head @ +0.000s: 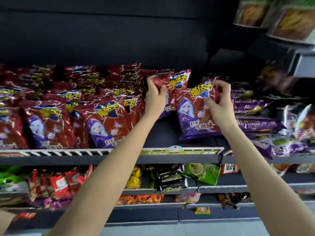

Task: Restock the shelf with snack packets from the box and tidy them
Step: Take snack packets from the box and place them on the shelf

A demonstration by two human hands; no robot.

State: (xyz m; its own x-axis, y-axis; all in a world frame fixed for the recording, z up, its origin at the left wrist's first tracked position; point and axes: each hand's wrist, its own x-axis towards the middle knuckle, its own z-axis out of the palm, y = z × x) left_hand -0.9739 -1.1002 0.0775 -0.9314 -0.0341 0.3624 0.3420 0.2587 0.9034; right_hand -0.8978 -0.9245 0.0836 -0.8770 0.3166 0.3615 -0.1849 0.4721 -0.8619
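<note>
Both arms reach up to a dark shelf (170, 157) filled with red and purple snack packets. My left hand (155, 97) grips the top left corner of one red packet (177, 82) standing at the back. My right hand (219, 103) pinches the top right edge of a second red packet (192, 114), which stands tilted in the gap in front of the first. Rows of matching red packets (105, 123) stand upright to the left. The box is not in view.
Purple packets (259, 123) lie stacked to the right of the gap. A white wire rail (68, 152) fronts the shelf. Lower shelves hold green, yellow and red snack packs (202, 172). Boxed goods (289, 23) hang at the upper right.
</note>
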